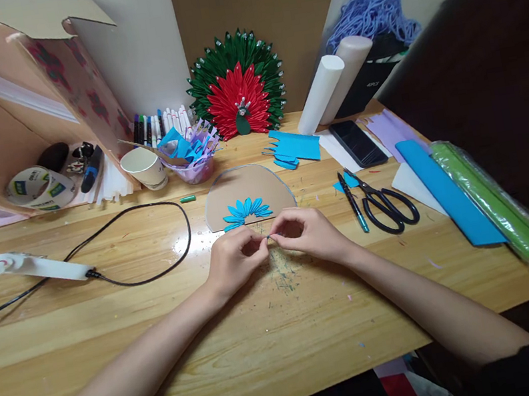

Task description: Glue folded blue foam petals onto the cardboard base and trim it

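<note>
So, going left to right: far left of the frame there's a white corded tool (37,268) lying on the desk — looks like a glue gun to me, and no hand is near it. Then upper middle-left, a small tub (193,169) stuffed with purple and blue strips. Dead centre is the actual work: a half-round piece of cardboard (246,184) with blue petals (248,206) fanned in an arc along its lower part. I'd call it early days — one short row is down, while the upper part of the cardboard, out to the curved edge, is bare, so most of the surface is left if the petals are meant to cover it. Just below the cardboard's straight edge, the left hand (234,257) has thumb and forefinger pressed together, and those tips meet a tiny dark bit (268,238). It sits right between the two sets of fingertips, below and slightly right of the petal arc, apart from it; too small to tell what it is. The right hand (314,233) pinches the same bit from the other side. Over on the right, the pen (352,202) and scissors (370,188) lie loose, with folded blue paper (449,191) past them.
</note>
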A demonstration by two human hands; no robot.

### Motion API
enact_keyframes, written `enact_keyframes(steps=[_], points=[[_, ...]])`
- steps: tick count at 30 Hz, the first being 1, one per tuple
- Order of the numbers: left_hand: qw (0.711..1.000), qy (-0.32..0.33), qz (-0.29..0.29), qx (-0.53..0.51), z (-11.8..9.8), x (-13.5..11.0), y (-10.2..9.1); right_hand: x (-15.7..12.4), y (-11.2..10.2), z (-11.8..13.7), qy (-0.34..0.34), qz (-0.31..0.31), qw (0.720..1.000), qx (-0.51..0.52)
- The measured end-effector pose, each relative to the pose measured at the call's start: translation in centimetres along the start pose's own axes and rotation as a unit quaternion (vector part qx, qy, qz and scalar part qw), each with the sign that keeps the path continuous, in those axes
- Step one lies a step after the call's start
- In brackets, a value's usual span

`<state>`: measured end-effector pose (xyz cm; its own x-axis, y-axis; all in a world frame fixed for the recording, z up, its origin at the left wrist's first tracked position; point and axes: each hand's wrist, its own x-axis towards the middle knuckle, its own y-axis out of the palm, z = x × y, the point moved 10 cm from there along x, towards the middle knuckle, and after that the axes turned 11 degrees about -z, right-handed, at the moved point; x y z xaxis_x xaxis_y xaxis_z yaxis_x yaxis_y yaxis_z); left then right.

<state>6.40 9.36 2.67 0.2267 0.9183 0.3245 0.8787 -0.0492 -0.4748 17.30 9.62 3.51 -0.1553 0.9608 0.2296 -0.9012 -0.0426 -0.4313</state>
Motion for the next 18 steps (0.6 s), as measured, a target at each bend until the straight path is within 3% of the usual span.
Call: enact_keyframes(steps=[3,6,9,13,18], points=[[0.998,-0.045,0.014,-0.044,0.6,0.1,0.1,0.0,-0.9,2.2,-0.118,-0.023,0.992,-0.043],[0.984,-0.105,0.058,-0.130,1.4,0.1,1.0,-0.8,-1.1,4.4,-0.247,-0.029,0.966,-0.074],[0.968,-0.137,0.099,-0.183,1.6,-0.1,1.8,-1.6,-0.7,5.4,-0.328,-0.019,0.939,-0.102],[0.963,-0.142,0.107,-0.204,1.5,0.0,2.0,-2.2,-0.5,5.6,-0.368,-0.021,0.921,-0.127],[0.965,-0.140,0.098,-0.200,1.5,0.1,2.0,-2.0,-0.5,5.4,-0.354,-0.018,0.925,-0.139]])
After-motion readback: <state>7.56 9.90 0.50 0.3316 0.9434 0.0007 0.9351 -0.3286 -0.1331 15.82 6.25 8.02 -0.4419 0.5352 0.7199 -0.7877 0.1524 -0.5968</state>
